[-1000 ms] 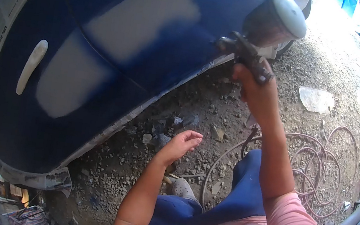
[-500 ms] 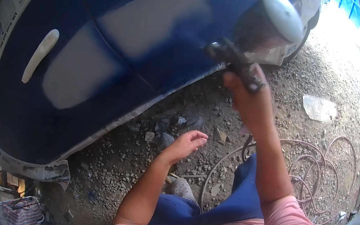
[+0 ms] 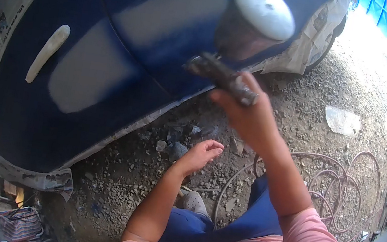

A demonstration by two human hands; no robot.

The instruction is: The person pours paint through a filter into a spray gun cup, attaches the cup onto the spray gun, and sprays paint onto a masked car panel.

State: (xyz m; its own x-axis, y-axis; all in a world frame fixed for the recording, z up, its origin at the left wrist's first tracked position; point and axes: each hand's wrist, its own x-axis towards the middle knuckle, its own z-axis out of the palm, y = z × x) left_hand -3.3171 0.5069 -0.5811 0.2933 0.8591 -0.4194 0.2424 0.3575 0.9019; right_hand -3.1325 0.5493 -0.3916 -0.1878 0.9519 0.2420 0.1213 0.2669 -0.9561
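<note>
My right hand (image 3: 252, 122) is wrapped round the handle of a spray gun (image 3: 217, 72), whose cup (image 3: 263, 12) with a pale lid sits on top. The gun's nose points left, over the lower part of a dark blue car side panel (image 3: 20, 121). Two pale grey patches, a longer one (image 3: 169, 13) and another (image 3: 90, 67), lie on the panel either side of a door seam. A whitish covered door handle (image 3: 48, 53) is at the left. My left hand (image 3: 201, 155) hangs over the gravel, fingers loosely curved, holding nothing.
Newspaper masking (image 3: 58, 182) borders the panel. A reddish hose (image 3: 344, 177) lies coiled on the gravel (image 3: 304, 107) at the right, near a flat pale sheet (image 3: 342, 120). A striped bag (image 3: 21, 223) is at lower left. My shoe (image 3: 196, 203) shows below my left hand.
My right hand and the spray gun have moved left along the panel. My left hand has stayed nearly still.
</note>
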